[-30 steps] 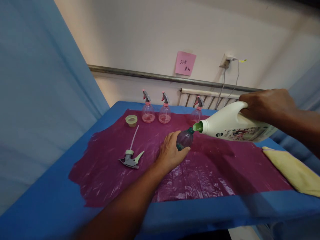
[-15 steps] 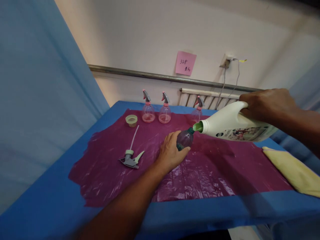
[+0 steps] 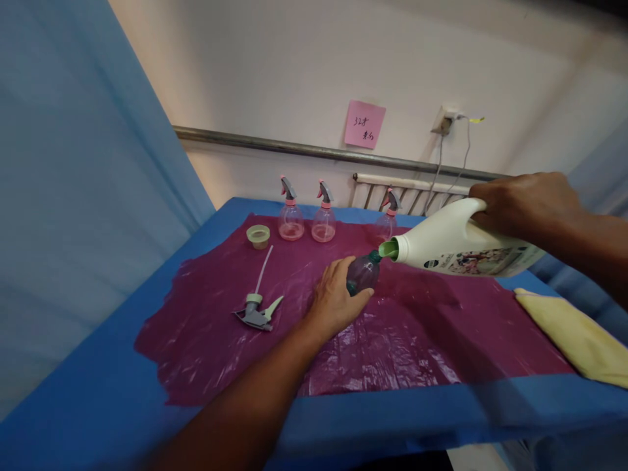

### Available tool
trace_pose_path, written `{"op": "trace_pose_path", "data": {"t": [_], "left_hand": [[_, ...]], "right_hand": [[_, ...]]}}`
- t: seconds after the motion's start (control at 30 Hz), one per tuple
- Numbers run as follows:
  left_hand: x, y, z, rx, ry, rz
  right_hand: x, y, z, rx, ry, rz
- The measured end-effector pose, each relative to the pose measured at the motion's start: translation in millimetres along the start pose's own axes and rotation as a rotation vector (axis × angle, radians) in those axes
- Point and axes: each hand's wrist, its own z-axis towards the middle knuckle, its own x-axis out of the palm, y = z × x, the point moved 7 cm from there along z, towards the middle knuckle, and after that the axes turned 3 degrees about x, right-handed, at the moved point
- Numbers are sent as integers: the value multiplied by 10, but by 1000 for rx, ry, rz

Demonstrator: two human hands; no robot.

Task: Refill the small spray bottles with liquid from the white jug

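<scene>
Fingers and thumb of my left hand point(image 3: 338, 292) wrap round a clear spray bottle point(image 3: 364, 273) with a green neck and no spray head; it leans to the right. My right hand point(image 3: 524, 204) grips the handle of a cream-coloured jug point(image 3: 454, 243) with a printed label. The jug is tipped on its side, its green spout point(image 3: 389, 249) at the bottle's mouth. Green liquid shows low in the bottle, partly behind my fingers. To the left lies a grey and pale-green trigger spray head point(image 3: 256, 314) with its tube.
Three spray bottles with pink collars stand at the back, among them one bottle point(image 3: 291, 222) with pink liquid. A small pale-green cap-like cup point(image 3: 258, 237) sits left of them. A yellow cloth point(image 3: 579, 337) lies at the right on the purple plastic sheet point(image 3: 210, 333).
Almost nothing differs. Both hands, the bottle and the tipped jug hold nearly the same positions.
</scene>
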Motion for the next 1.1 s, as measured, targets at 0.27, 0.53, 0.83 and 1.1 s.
{"op": "trace_pose_path", "data": {"t": [0.27,0.53,0.83,1.1], "left_hand": [[2,3,-5,-10,5,3],[1,-8,0,-6,13,8],[5,-6,3,-14,12,4],[1,-7,3,-4,7,3]], "right_hand": [[-16,15,1,-7,23,-15],[-5,17,15,-6,37,-41],[-16,22,0,-21,29,-39],[16,12,11,-14,49,-47]]}}
